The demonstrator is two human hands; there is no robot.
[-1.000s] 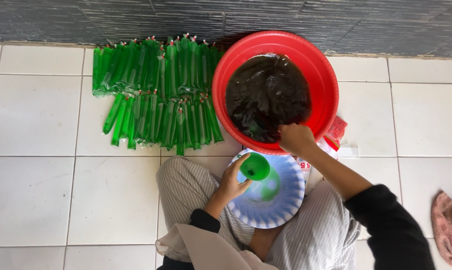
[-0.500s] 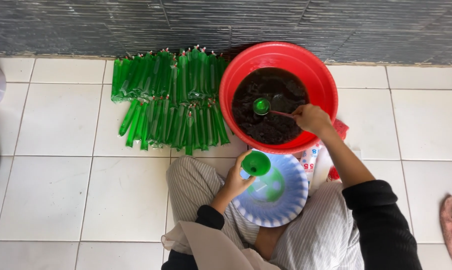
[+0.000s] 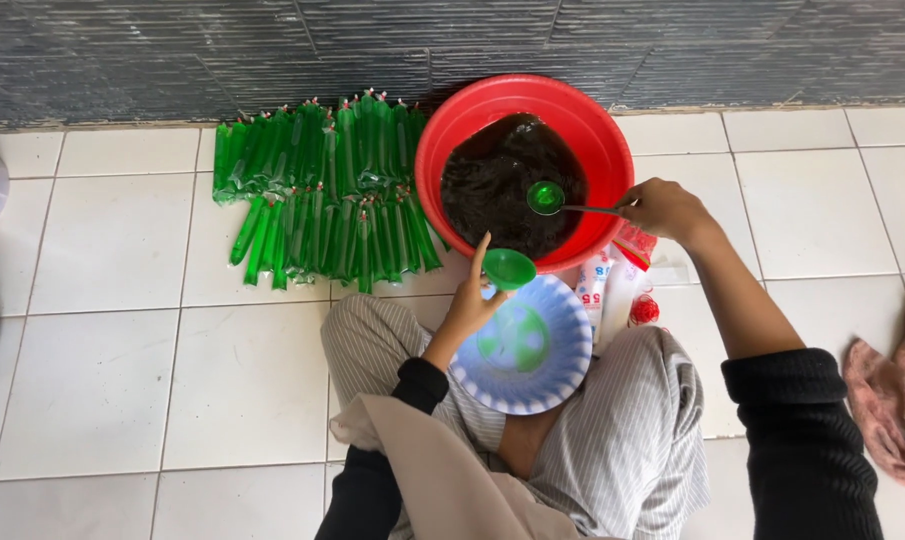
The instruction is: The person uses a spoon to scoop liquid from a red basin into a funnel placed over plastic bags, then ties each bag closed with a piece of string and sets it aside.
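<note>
- One green ladle (image 3: pixel 546 198), held over the dark liquid inside one red basin (image 3: pixel 602 140) at the wall.
- One green funnel (image 3: pixel 509 268), just below the basin rim, above one blue-and-white plate (image 3: pixel 562 375) resting on the lap.
- Right hand (image 3: pixel 662 210): fingers closed around the ladle handle, arm extended forward.
- Left hand (image 3: pixel 469 298): fingers pinching the funnel, index finger raised.
- Filled green tube packets (image 3: pixel 322 195): two stacked rows on the tiles, exact count not discernible.
- One pink cloth (image 3: pixel 892 390), far right.

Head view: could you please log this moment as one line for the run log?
right hand: holds green ladle over dark liquid in red basin | left hand: holds green funnel above blue bowl | green filled tubes on floor
</note>
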